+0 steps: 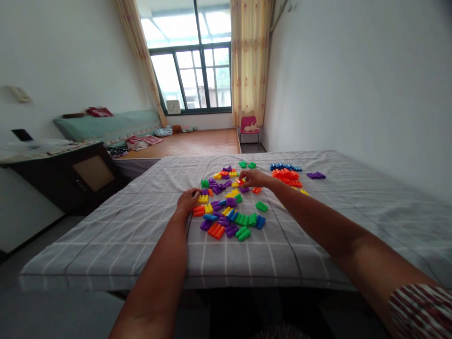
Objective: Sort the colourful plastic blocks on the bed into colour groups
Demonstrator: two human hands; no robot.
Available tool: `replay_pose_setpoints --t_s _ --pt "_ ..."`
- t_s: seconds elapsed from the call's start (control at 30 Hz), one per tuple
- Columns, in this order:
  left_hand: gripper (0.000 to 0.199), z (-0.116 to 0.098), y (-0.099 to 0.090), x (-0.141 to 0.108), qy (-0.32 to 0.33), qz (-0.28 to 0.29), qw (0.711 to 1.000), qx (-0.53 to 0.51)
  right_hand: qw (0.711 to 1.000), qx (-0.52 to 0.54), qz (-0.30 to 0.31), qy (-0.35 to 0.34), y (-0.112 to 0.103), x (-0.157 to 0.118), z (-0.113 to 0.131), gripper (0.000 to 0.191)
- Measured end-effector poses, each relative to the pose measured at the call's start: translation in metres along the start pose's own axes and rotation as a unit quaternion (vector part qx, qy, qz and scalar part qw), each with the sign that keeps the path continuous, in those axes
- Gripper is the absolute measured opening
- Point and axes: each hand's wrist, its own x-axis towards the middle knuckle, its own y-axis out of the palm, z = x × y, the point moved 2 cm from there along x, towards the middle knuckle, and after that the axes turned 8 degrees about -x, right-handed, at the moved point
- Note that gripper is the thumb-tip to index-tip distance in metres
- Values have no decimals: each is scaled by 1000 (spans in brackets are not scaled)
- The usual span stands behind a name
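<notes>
Checked worktop [116,245] — right hand [254,179], left hand [187,200] at the plastic pieces [253,219], likely light, stiff, slick, best pinched mid-sides — either grip's closure, can't tell!

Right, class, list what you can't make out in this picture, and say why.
All in the head view:
- Whether the left hand grips anything: its fingertips are too small.
- Whether the right hand has lifted a piece: too small.
- The full row of yellow pieces: partly behind the right forearm.
- The left elbow: cut off by the bottom edge.
</notes>
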Motion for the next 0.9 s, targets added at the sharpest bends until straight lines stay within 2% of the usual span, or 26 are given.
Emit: replay_pose_setpoints --t_s 0.13,0.23,0.3,0.37,0.47,0.63,0.9 --pt "34 -1 -1 0 5 6 1000 4 996 37 -36 66 -43 -35 -67 31" --pt "33 -2 -2 1 4 2 1000 15 985 -3 -86 150 -72 -61 -126 31" --pt "33 -4 -4 1 -2 -1 1000 17 976 -39 -91 195 -83 -75 -159 29" --pt "33 -5 -5 1 -8 1 1000 18 972 -67 -70 215 -85 -84 -181 28" --pt "33 -6 -6 0 -13 2 1000 19 970 -104 -37 215 -77 -88 -197 29" --pt "32 -2 -6 0 -7 -7 1000 -3 968 -143 -17 207 -62 -82 -202 29" --pt "32 1 -6 1 -10 -7 1000 -21 970 -138 5 202 -58 -79 -211 28"
